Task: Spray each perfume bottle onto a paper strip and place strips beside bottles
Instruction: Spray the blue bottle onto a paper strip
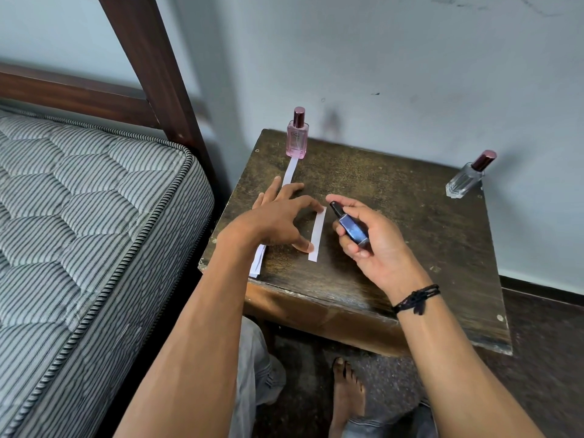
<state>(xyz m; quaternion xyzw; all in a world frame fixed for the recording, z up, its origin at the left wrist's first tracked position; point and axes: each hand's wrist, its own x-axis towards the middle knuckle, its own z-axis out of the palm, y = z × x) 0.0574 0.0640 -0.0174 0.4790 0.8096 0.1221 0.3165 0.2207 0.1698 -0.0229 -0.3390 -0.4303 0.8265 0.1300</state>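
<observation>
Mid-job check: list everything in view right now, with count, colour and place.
pink bottle: 1, pink, maroon cap, upright at table's far left
clear bottle: 1, clear, maroon cap, table's far right corner
blue bottle: 1, dark blue, black top, in right hand
far strip: 1, white, flat in front of pink bottle
near strip: 1, white, flat beside blue bottle
spare strips: small pile, white, table's near left edge, partly hidden
table: 1, dark worn wood, against wall
mattress: 1, grey striped, left
bed frame: 1, dark wood, left
bracelet: 1, black, right wrist
foot: 1, bare, on floor
left hand: fingers spread, thumb touching near strip
right hand: grips blue bottle
</observation>
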